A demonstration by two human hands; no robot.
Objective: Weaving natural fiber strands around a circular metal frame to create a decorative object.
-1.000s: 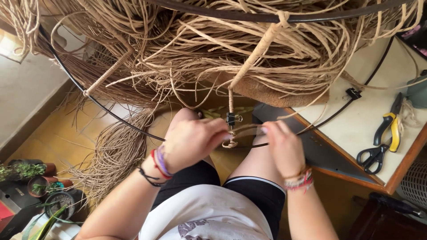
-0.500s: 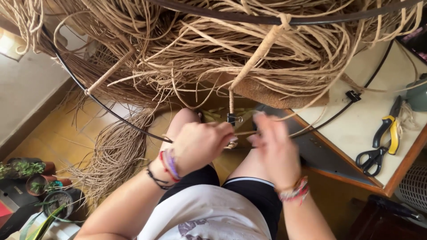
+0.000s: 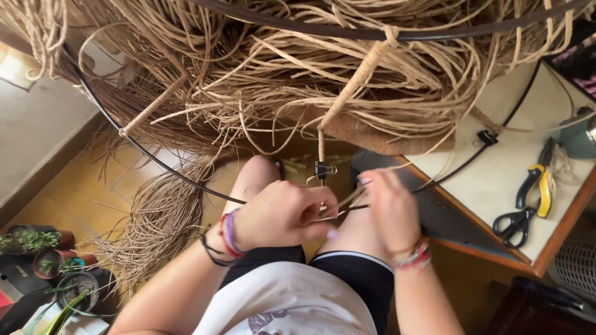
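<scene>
Left hand (image 3: 282, 214) is closing around tan fibre strands (image 3: 335, 208) just below the small black clip (image 3: 322, 170); fingers curled tight, pinching. Right hand (image 3: 390, 208) is sitting just beside it, fingers half-curled on the same strands, grip partly blurred. Compared with a second ago, both hands have drawn closer together under the clip, the left crossing over the strands — looks like a wrap or knot being tightened on the black wire hoop (image 3: 161, 164). Loose fibre mass (image 3: 298, 74) is hanging above. Pliers (image 3: 539, 183) and scissors (image 3: 515, 223) are lying untouched on the table (image 3: 496, 180).
</scene>
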